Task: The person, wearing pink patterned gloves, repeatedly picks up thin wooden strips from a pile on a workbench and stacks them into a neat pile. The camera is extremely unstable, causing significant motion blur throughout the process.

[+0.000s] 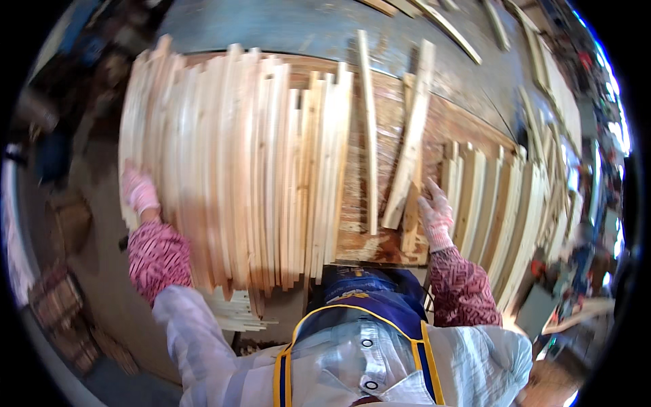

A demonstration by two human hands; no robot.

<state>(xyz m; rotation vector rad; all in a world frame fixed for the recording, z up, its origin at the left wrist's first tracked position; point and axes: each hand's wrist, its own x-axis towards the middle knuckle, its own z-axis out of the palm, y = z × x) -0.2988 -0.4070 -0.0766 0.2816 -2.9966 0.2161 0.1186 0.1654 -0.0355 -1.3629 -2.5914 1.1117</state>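
Note:
A broad row of pale wooden strips (224, 163) lies side by side in front of me, their ends uneven. My left hand (140, 191), in a pinkish-white glove, rests against the outer left edge of this row, fingers stretched along it. My gloved right hand (437, 214) is beside a second group of strips (475, 197) on the right, with fingers apart and nothing in them. Between the two groups, a single strip (367, 136) lies lengthwise, and a wider board (411, 136) lies slanted across another piece (411, 220).
Underneath is a brown wooden board (383, 102), scuffed on top. Beyond it stretches a blue-grey tabletop (271, 27) with loose strips (451, 30). More strips (237, 312) show below the near edge at left. Stacked wood (57, 298) sits on the floor (129, 292) at far left.

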